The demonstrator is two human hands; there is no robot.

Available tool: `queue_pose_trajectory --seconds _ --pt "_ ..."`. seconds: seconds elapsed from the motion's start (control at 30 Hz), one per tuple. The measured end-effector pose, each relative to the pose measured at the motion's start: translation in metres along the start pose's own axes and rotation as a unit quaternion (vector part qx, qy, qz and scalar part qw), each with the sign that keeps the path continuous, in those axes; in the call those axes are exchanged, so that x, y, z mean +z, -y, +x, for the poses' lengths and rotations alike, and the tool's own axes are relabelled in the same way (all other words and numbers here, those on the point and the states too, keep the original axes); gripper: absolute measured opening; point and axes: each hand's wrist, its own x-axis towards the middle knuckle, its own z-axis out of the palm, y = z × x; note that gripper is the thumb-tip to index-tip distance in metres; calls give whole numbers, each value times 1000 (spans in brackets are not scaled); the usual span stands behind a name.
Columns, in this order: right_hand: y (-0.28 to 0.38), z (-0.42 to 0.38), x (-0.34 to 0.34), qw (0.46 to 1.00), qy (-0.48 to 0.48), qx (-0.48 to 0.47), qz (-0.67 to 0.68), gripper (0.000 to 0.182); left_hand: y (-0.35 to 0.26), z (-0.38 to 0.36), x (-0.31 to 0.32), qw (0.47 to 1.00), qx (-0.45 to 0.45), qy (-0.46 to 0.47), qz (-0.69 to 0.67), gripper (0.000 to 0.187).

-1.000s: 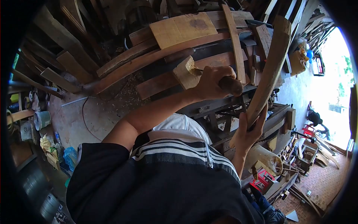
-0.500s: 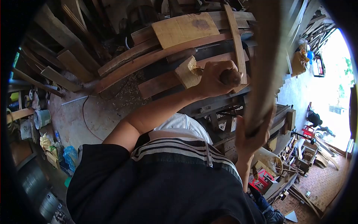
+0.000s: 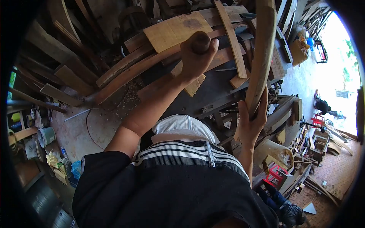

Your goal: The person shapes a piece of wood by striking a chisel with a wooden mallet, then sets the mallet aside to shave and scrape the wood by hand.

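My left hand is wrapped around a chisel-like tool with a round wooden handle; the handle's end faces up and its blade is hidden below the hand. Under that wrist lies a small pale wood block, partly covered by the forearm. My right hand grips the lower end of a long, slightly curved wooden club, which points away and up, to the right of the handle and apart from it.
Beneath the hands is a dark bench with a wide yellowish board, a narrow slat and long curved planks. Boards lean at the left near a bucket. A white tub and red stool stand at the right.
My left hand with the chisel has lifted and moved up and left, away from the wood block. The club, blurred before, is now sharp and farther from the handle.
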Motion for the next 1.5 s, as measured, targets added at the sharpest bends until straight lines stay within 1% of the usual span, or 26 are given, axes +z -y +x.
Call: queue_pose_trajectory --seconds 0.13,0.23,0.33,0.47,0.5,0.53,0.57,0.63,0.73,0.8,0.87,0.9,0.93,1.0,1.03,1.07,1.1,1.13,1.17,1.2,1.23,1.27,1.3,1.33,1.37,1.5 --pt "-4 -6 0 995 -11 54 79 72 -5 -6 -2 999 -20 21 -41 15" --pt "-7 -6 -1 997 -11 52 63 72 -6 -14 -1 995 63 43 57 14" --pt "0 -8 -9 995 -53 1 88 73 -7 -23 3 989 77 89 87 18" --pt "15 -1 -15 979 -10 -204 -6 83 -3 -31 2 979 113 138 99 18" --pt "12 3 -6 979 31 -203 -9 84 2 -29 -8 901 270 198 276 16" --pt "7 5 0 977 77 -201 -7 85 -1 -29 -7 765 415 230 436 14" --pt "11 4 -6 975 107 -191 -33 88 -6 -37 3 912 100 182 354 15" --pt "24 3 -14 972 135 -189 -48 91 -9 -31 0 917 89 203 332 19" --pt "27 4 -11 966 49 -252 44 91 -22 -33 2 930 78 183 310 20" --pt "22 5 -6 972 100 -213 -12 90 -19 -30 -1 941 84 164 284 21" --pt "22 4 -7 972 149 -171 -67 90 -18 -26 -2 884 251 203 337 19" --pt "26 4 -12 973 146 -172 -52 90 -17 -29 2 945 102 181 254 17" --pt "29 3 -14 974 144 -170 -34 89 -20 -31 3 944 99 179 259 17" --pt "31 3 -14 973 82 -211 48 88 -25 -31 0 903 102 195 370 21" --pt "32 3 -13 980 114 -165 13 87 -24 -29 -7 836 -50 246 488 22" --pt "32 4 -11 981 150 -120 -20 85 -20 -26 -2 830 353 182 391 26" --pt "17 8 -2 978 147 -150 -15 84 1 -41 4 941 110 181 264 29" --pt "13 7 -1 977 126 -170 -17 86 2 -35 0 876 276 197 344 21" --pt "16 7 -2 979 132 -157 -9 85 5 -29 -7 810 335 256 408 15" --pt "13 6 -1 980 125 -152 11 82 27 -36 -14 829 263 313 382 17" --pt "9 10 4 974 66 -215 11 87 37 -39 -17 874 255 326 256 37" --pt "10 6 1 984 81 -159 12 85 24 -46 14 980 71 154 -102 34" --pt "5 6 2 986 57 -154 18 83 8 -45 12 978 91 185 -10 30" --pt "1 4 3 992 39 -116 38 79 -11 -39 16 969 189 161 19 30" --pt "-1 3 4 994 21 -80 73 77 -4 -39 17 958 174 229 20 31" --pt "-17 2 -3 990 -22 42 133 70 -9 -48 22 953 181 238 46 31"
